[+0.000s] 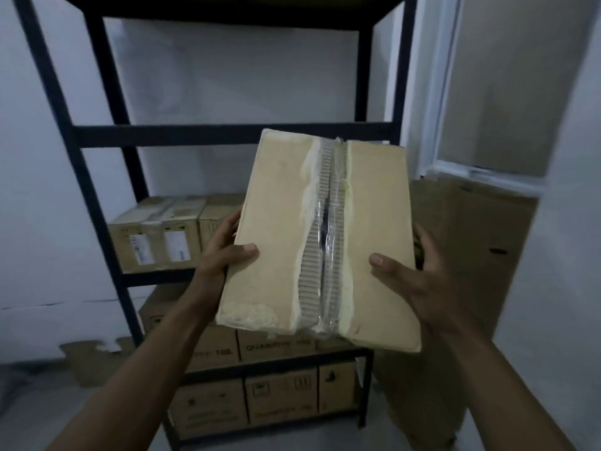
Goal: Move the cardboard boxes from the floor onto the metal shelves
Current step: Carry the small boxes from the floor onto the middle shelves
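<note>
I hold a tan cardboard box (276, 229) in the air in front of the black metal shelf unit (227, 135). Its top has a torn, taped centre seam showing corrugation. My left hand (224, 252) grips the box's left side, thumb on top. My right hand (413, 281) grips its right side, thumb on top and fingers behind the edge. The shelf level behind the box's far end looks bare where I can see it.
Several cardboard boxes (162, 236) stand on the shelf level below, at the left. More boxes (279, 395) fill the two lowest levels. A large brown carton (471, 271) stands on the floor at the right, below a white-framed window (487, 92). White walls surround the shelf.
</note>
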